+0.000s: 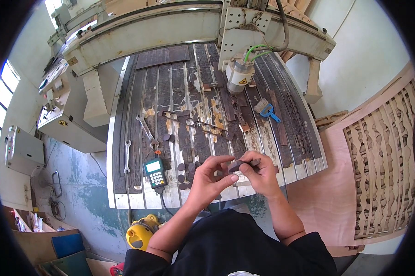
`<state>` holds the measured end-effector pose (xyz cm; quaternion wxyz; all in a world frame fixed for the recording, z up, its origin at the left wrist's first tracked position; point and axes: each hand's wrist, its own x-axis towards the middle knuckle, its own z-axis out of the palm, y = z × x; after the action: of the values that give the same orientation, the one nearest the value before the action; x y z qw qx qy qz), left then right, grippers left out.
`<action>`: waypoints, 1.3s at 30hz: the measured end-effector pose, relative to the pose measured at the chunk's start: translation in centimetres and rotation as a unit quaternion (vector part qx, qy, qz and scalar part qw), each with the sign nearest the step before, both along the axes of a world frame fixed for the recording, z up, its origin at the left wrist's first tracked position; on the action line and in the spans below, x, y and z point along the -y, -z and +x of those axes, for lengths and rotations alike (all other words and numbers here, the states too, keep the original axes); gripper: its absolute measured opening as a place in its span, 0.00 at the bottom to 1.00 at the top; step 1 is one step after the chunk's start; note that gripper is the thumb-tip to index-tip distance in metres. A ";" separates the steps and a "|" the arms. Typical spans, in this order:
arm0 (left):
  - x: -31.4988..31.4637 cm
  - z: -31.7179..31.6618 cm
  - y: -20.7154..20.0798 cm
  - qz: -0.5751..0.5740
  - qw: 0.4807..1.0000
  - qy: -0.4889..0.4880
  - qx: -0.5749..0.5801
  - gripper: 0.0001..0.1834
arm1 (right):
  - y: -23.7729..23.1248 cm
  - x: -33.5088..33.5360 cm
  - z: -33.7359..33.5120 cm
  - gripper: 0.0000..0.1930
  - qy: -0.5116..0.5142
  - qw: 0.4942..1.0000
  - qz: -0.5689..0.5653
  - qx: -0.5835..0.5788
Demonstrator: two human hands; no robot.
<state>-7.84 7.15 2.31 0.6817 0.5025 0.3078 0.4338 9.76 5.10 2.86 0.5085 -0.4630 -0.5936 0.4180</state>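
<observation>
Over the near edge of the machine bed, my right hand (261, 177) pinches a small dark wooden piece (235, 166), flat and rounded at its left end. My left hand (210, 180) is curved beside it, thumb and forefinger apart around that end; I cannot make out firm contact. Several dark round wooden discs (181, 167) lie just left of my left hand, some partly hidden by it. Farther off are more discs (171, 137) next to a wrench (146, 129). A keypad controller (154, 173) with a lit screen rests left of the discs.
A spindle (239, 73) hangs from the gantry (152, 34) above the slotted bed (118, 201). A second wrench (127, 156), cut wooden strips (198, 124) and a blue brush (270, 112) lie on the bed. A carved wooden panel (329, 184) leans at right; a yellow container (140, 233) sits below left.
</observation>
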 end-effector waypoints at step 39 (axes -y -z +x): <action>1.2 -3.8 6.9 -0.195 0.980 -0.005 0.029 0.14 | 20.4 2.3 9.2 0.17 0.145 0.877 -0.305 0.342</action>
<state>-11.62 5.98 -4.62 0.7728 0.3458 0.3690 0.3835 18.92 2.82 -17.51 0.1619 -0.7903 -0.4997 0.3155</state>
